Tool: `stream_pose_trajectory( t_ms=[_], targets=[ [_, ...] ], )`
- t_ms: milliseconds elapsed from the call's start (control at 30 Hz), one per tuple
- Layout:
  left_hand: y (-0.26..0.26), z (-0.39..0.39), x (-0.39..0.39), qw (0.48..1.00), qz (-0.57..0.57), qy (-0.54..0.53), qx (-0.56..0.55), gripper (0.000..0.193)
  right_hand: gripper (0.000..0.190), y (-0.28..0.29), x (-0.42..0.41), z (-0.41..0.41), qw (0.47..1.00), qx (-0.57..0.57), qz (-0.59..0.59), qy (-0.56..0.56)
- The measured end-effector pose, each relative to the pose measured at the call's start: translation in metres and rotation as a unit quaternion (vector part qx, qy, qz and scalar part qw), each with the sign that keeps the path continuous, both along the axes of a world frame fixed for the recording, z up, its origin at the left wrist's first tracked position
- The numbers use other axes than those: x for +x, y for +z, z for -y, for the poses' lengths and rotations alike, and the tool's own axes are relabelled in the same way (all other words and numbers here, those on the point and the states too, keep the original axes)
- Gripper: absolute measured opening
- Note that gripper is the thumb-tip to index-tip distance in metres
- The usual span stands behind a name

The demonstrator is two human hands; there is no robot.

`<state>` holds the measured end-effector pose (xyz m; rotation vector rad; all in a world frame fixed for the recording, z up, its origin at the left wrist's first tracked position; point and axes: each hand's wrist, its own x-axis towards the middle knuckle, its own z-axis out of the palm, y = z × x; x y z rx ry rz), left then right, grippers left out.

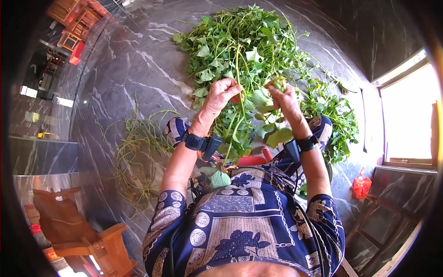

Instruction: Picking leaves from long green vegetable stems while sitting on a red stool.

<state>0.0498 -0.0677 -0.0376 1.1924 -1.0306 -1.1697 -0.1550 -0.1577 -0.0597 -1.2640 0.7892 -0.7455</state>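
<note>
My left hand [225, 92] pinches a long green vine stem [237, 65] between thumb and fingers; the stem runs up over the pile and leaves hang below the hand. In my right hand [284, 98] is a small bunch of leafy shoots [278, 82], with broad leaves hanging beneath it. Both hands are above a large heap of leafy green vines [249, 38], which look like sweet potato vines. A loose leaf [220, 179] rests by my lap. To the left, thin bare stems [138, 155] lie scattered on the floor.
The dark marbled tile floor [155, 76] surrounds the heap. More leafy vines [334, 121] lie to the right. A red plastic bag [362, 185] is near the right wall. A carved wooden armchair [83, 232] stands at lower left. Part of a red plastic object [252, 160] shows between my legs.
</note>
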Motion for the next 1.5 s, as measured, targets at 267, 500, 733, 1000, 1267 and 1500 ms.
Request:
stream_pose_trajectory(
  t_ms=[267,500,733,1000,1267,1500],
  targets=[
    [-0.001,-0.002,-0.002,0.993,0.119,-0.017,0.014,0.024,0.024,0.016,0.037,-0.034,0.947,-0.286,-0.124,0.083],
    [-0.002,-0.003,-0.004,0.985,0.172,-0.017,-0.012,0.027,0.018,0.012,0.035,-0.022,0.896,-0.405,-0.129,0.126],
    [0.006,-0.018,0.005,0.982,0.191,-0.004,-0.005,0.024,0.01,-0.039,-0.003,0.059,0.753,-0.502,-0.42,-0.064],
    [-0.017,0.015,0.027,0.915,0.393,0.092,-0.015,0.027,0.008,-0.023,0.008,0.0,0.992,-0.114,-0.026,0.044],
    [-0.02,0.033,0.018,0.894,0.409,0.16,0.089,0.028,0.043,0.012,0.065,-0.06,0.885,-0.399,-0.214,0.109],
    [-0.022,0.017,0.03,0.989,0.103,0.023,0.103,0.034,0.023,0.0,0.063,-0.051,0.868,-0.428,-0.224,0.117]
  ],
)
